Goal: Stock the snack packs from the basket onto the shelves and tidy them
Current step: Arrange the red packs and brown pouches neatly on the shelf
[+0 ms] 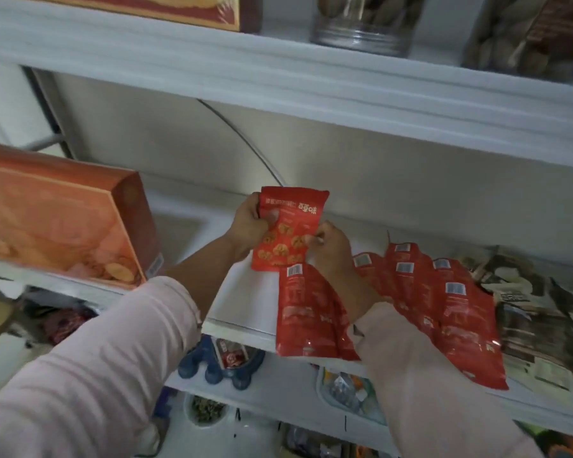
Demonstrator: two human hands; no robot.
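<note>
Head view: both hands hold one red foil snack pack (290,226) upright, printed face toward the camera, above the white middle shelf (239,299). The left hand (247,226) grips its left edge, thumb across the front. The right hand (331,246) pinches its right edge. Just beside and below it, a fanned row of matching red packs (444,302) lies back-side up, overlapping, lower ends past the shelf's front lip. Stocking looks well under way: this pack needs placing and the row needs straightening. The basket is out of sight.
</note>
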